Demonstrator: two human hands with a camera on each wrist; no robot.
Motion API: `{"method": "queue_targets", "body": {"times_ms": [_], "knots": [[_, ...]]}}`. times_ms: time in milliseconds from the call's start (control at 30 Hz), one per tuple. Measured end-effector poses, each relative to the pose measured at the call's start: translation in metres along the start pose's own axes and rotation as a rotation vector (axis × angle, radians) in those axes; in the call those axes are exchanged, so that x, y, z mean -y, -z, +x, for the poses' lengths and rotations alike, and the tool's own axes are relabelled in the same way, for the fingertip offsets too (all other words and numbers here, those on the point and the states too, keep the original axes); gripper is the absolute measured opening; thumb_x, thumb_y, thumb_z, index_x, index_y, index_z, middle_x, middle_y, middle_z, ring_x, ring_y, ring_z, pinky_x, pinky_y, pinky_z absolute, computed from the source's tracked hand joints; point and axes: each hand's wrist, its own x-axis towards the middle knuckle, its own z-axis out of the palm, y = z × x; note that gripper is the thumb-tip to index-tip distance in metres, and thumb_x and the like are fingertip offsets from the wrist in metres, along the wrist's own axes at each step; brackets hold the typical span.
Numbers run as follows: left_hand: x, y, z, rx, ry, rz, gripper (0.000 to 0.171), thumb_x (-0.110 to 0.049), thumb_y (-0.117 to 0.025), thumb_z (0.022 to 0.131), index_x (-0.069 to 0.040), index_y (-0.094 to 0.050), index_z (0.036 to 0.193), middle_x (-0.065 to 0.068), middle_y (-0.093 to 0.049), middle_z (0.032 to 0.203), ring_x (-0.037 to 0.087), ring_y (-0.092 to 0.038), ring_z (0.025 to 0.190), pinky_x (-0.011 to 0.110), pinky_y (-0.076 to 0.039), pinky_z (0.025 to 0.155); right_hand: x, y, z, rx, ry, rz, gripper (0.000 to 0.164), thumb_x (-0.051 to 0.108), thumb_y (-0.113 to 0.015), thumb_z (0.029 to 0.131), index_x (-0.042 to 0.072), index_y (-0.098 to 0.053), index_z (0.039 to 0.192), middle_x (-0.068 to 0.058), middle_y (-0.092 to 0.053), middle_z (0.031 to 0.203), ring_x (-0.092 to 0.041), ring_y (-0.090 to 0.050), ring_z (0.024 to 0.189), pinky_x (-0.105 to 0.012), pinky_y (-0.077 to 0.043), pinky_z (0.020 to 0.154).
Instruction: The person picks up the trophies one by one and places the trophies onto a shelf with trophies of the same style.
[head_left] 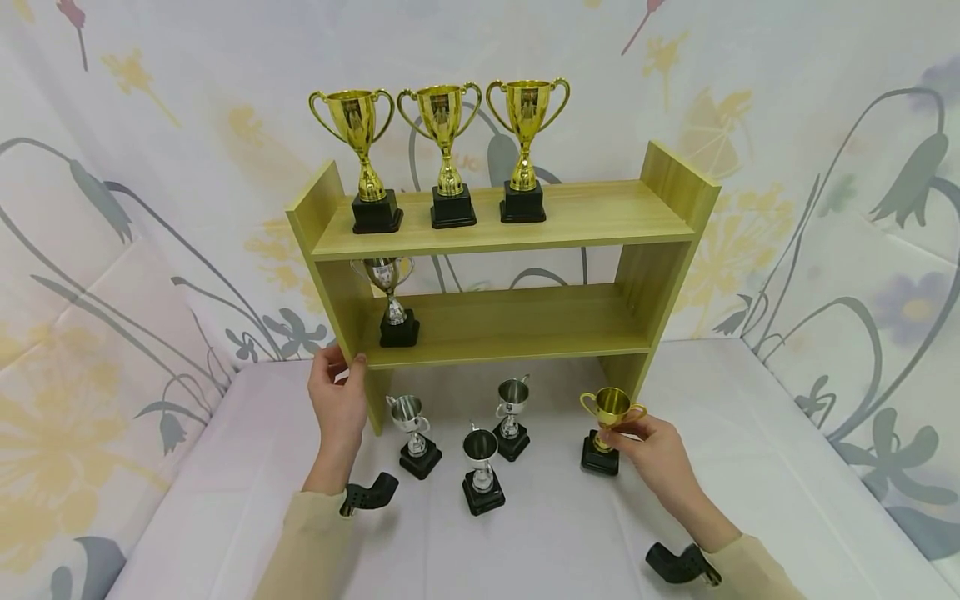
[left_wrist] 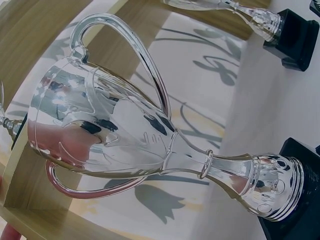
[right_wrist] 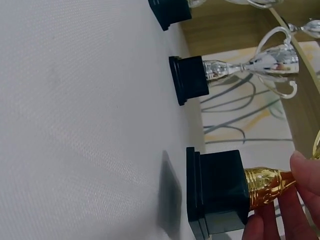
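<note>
My right hand (head_left: 651, 450) pinches a gold trophy cup (head_left: 613, 406) by its narrow stem, thumb and fingers around it. The cup is nearly upright, its black base (right_wrist: 220, 190) low over the white cloth; I cannot tell whether it touches. At the other side, my left hand (head_left: 339, 400) grips the left side panel of a wooden shelf (head_left: 510, 321), thumb at the front edge. Between the hands, three silver trophies stand on the cloth: one at left (head_left: 408, 414), one in front (head_left: 480, 450) and one farther back (head_left: 513, 400).
Three larger gold trophies, left (head_left: 358, 125), middle (head_left: 441, 117) and right (head_left: 528, 112), line the top board. A silver trophy (head_left: 392, 292) stands at the left end of the middle board. Behind the shelf hangs a flower-patterned cloth (head_left: 817, 192). White cloth (head_left: 540, 550) covers the table.
</note>
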Motion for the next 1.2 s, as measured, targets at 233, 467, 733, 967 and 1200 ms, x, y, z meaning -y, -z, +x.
{"method": "queue_targets", "body": {"times_ms": [233,467,733,967,1200], "knots": [[0.0,0.001,-0.001,-0.001,0.001,-0.002,0.023,-0.001,-0.055,0.097,0.011,-0.054,0.116,0.011,-0.053,0.101,0.014,-0.051,0.095,0.028,-0.041,0.079,0.003,0.003,-0.001,-0.009,0.016,-0.006,0.029,0.016,-0.075,0.089,-0.004,-0.069,0.109,-0.015,-0.071,0.111,-0.03,-0.057,0.118,-0.024,-0.047,0.085],[-0.002,0.001,-0.002,-0.001,-0.006,-0.021,0.023,0.0,-0.055,0.096,0.011,-0.055,0.116,0.013,-0.052,0.102,0.015,-0.051,0.095,0.032,-0.042,0.081,0.005,0.006,-0.001,-0.007,0.043,0.004,0.028,0.017,-0.075,0.09,-0.004,-0.07,0.109,-0.014,-0.072,0.109,-0.022,-0.06,0.111,-0.021,-0.048,0.083],[-0.002,0.002,-0.002,0.004,-0.01,-0.022,0.023,0.0,-0.055,0.097,0.011,-0.055,0.117,0.016,-0.053,0.103,0.015,-0.052,0.095,0.033,-0.042,0.081,0.009,0.01,0.0,-0.013,0.05,0.024,0.031,0.017,-0.075,0.09,-0.004,-0.07,0.112,-0.013,-0.072,0.108,-0.005,-0.061,0.1,-0.02,-0.05,0.081],[-0.002,0.001,-0.002,0.003,-0.007,-0.021,0.022,0.0,-0.055,0.097,0.011,-0.055,0.115,0.017,-0.052,0.104,0.016,-0.051,0.096,0.035,-0.042,0.082,0.014,0.013,0.001,-0.035,0.072,0.043,0.029,0.015,-0.074,0.091,-0.005,-0.07,0.111,-0.013,-0.073,0.106,-0.001,-0.062,0.096,-0.019,-0.05,0.081],[-0.002,0.001,-0.002,0.004,-0.009,-0.021,0.021,-0.001,-0.056,0.097,0.011,-0.055,0.114,0.017,-0.052,0.103,0.017,-0.051,0.096,0.036,-0.041,0.082,0.02,0.015,-0.001,-0.09,0.133,0.057,0.029,0.015,-0.073,0.091,-0.006,-0.07,0.11,-0.012,-0.072,0.104,0.001,-0.062,0.096,-0.018,-0.051,0.079]]}}
